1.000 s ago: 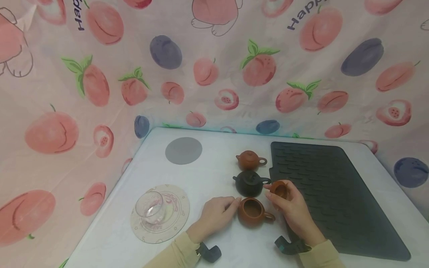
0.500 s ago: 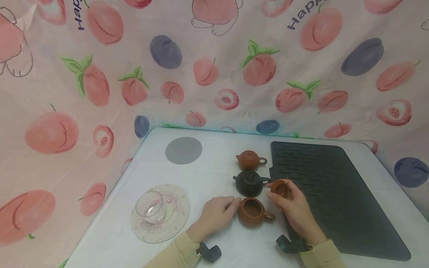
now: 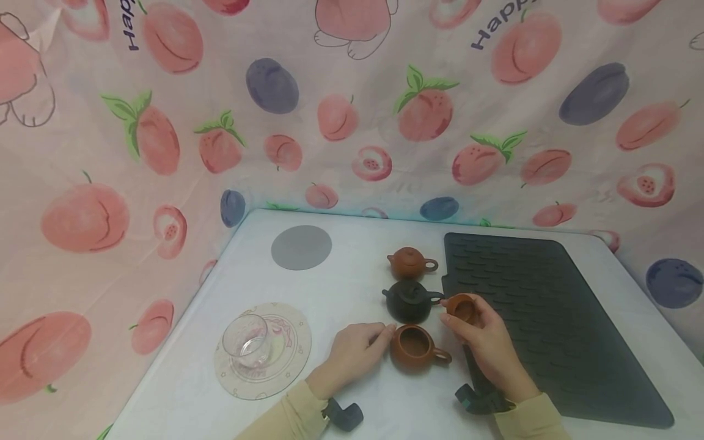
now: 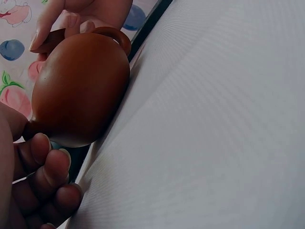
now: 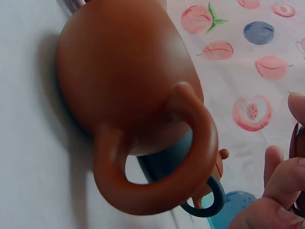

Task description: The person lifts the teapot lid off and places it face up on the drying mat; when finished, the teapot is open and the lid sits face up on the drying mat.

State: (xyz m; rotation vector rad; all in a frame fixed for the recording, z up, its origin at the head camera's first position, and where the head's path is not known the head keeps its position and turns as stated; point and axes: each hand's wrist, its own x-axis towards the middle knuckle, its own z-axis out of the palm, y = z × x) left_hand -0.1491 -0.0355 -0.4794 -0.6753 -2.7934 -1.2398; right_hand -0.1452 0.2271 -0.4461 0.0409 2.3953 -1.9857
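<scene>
My left hand [image 3: 357,349] pinches the spout of a lidless reddish-brown teapot [image 3: 411,365], its other fingers curled beneath. In the left wrist view the spout disappears between the thumb and fingers [image 4: 39,149]. The teapot stands upright on the white table, its open mouth facing up and its handle [image 5: 143,202] pointing right. To the right, my right hand [image 3: 489,339] grips a small brown teapot lid [image 3: 461,309] by its edge, with the hollow underside showing. Just behind sits a black teapot [image 3: 408,302]; its handle ends right by my right fingertips.
A smaller brown teapot [image 3: 408,264] with its lid on stands at the back of the row. The dark ridged mat [image 3: 528,330] covers the right side. On the left, a clear glass bowl [image 3: 244,342] stands on a round patterned mat [image 3: 294,366]; a grey disc [image 3: 301,247] lies behind.
My right hand has shifted slightly right, carrying the lid a little away from the open teapot. My left hand and the teapots have stayed in place.
</scene>
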